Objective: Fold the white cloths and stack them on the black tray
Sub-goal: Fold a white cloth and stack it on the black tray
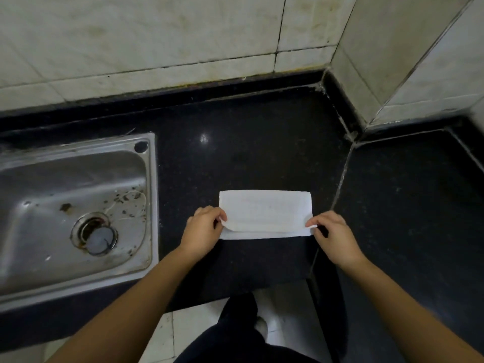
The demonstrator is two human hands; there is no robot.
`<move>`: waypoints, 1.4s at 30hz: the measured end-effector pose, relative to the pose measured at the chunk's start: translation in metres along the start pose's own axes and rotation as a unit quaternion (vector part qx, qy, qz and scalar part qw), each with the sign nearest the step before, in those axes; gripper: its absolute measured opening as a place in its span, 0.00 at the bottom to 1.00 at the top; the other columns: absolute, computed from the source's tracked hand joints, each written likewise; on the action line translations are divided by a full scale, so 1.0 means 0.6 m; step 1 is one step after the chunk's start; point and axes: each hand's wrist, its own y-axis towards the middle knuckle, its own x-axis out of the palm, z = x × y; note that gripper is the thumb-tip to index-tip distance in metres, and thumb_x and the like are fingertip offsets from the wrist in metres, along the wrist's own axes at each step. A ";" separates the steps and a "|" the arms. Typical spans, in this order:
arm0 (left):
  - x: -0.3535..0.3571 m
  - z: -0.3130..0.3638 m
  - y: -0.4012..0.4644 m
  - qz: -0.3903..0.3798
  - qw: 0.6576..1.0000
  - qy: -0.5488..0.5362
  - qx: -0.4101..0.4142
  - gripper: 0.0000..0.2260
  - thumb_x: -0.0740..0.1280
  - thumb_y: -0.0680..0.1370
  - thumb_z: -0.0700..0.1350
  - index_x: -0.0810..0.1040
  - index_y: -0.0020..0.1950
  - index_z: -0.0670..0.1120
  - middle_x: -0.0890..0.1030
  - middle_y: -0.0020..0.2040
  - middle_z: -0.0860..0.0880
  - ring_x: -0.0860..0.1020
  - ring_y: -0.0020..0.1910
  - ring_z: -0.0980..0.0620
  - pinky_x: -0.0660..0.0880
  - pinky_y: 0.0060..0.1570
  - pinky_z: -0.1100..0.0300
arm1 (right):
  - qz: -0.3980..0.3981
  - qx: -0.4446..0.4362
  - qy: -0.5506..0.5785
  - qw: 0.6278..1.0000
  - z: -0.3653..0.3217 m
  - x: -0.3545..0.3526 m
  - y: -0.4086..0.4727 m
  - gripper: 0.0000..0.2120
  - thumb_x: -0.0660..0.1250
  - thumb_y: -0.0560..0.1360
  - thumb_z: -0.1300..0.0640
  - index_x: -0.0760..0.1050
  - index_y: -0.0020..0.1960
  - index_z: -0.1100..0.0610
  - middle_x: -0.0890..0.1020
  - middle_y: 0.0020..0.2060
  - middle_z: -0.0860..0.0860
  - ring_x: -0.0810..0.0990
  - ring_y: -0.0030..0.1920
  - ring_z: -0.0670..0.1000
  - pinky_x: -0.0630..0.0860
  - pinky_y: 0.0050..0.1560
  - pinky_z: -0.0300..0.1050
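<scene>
Dark stone counter under tiled walls carries the work. Left hand and right hand each pinch a near corner of the cloth, thumb and fingers closed narrow on its upper layer, which is lifted slightly off the layer beneath. From both grips the cloth lies away from the person, its long axis running left to right between the hands, so neither hand is nearer. A sink sits well left. No tray can be made out.

A steel sink is set into the black counter below a tiled wall.
</scene>
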 end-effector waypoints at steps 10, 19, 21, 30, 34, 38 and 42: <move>0.021 0.007 -0.030 0.101 0.991 -0.023 -0.087 0.03 0.61 0.79 0.45 0.73 0.50 0.49 0.72 0.48 0.52 0.72 0.51 0.52 0.69 0.55 0.56 | 0.005 -0.037 -0.066 0.997 -0.066 -0.013 0.061 0.15 0.56 0.76 0.68 0.80 0.52 0.58 0.76 0.56 0.53 0.72 0.60 0.54 0.68 0.66 0.50; 0.038 0.006 -0.032 0.025 0.984 0.173 0.025 0.18 0.63 0.77 0.52 0.69 0.65 0.50 0.68 0.60 0.49 0.68 0.60 0.49 0.65 0.58 0.56 | -0.191 -0.124 -0.175 0.958 -0.214 0.058 0.153 0.10 0.60 0.78 0.58 0.77 0.56 0.53 0.76 0.55 0.51 0.77 0.53 0.52 0.75 0.55 0.46; 0.033 -0.004 -0.035 0.034 0.979 0.189 0.070 0.15 0.67 0.74 0.50 0.75 0.59 0.49 0.72 0.56 0.48 0.72 0.55 0.47 0.68 0.52 0.54 | -0.210 -0.141 -0.182 0.950 -0.193 0.061 0.129 0.09 0.61 0.77 0.56 0.77 0.55 0.54 0.76 0.54 0.51 0.77 0.54 0.53 0.74 0.55 0.45; 0.026 -0.018 -0.024 0.081 0.957 0.232 0.156 0.09 0.76 0.65 0.45 0.80 0.43 0.49 0.78 0.43 0.50 0.77 0.41 0.50 0.73 0.38 0.57 | -0.124 -0.213 -0.198 0.949 -0.129 0.095 0.055 0.16 0.62 0.77 0.50 0.70 0.63 0.53 0.72 0.60 0.51 0.71 0.60 0.52 0.69 0.61 0.46; 0.024 -0.022 -0.024 0.073 0.951 0.240 0.179 0.09 0.74 0.66 0.44 0.79 0.44 0.48 0.78 0.44 0.49 0.77 0.41 0.49 0.72 0.38 0.57 | -0.083 -0.251 -0.214 0.941 -0.117 0.104 0.050 0.07 0.62 0.77 0.58 0.75 0.51 0.60 0.76 0.51 0.56 0.75 0.51 0.57 0.71 0.49 0.48; 0.014 -0.011 -0.025 0.109 0.953 0.218 0.181 0.06 0.74 0.68 0.42 0.79 0.41 0.47 0.77 0.42 0.49 0.76 0.39 0.50 0.71 0.39 0.58 | -0.050 -0.250 -0.184 0.949 -0.117 0.096 0.040 0.07 0.63 0.77 0.59 0.77 0.51 0.59 0.77 0.49 0.53 0.75 0.49 0.54 0.71 0.49 0.45; 0.024 -0.017 -0.041 0.103 0.953 0.205 0.198 0.10 0.74 0.68 0.45 0.78 0.47 0.48 0.78 0.44 0.51 0.78 0.41 0.51 0.73 0.42 0.58 | -0.019 -0.267 -0.182 0.946 -0.099 0.101 0.019 0.03 0.71 0.70 0.61 0.78 0.43 0.56 0.79 0.39 0.51 0.78 0.39 0.53 0.67 0.40 0.41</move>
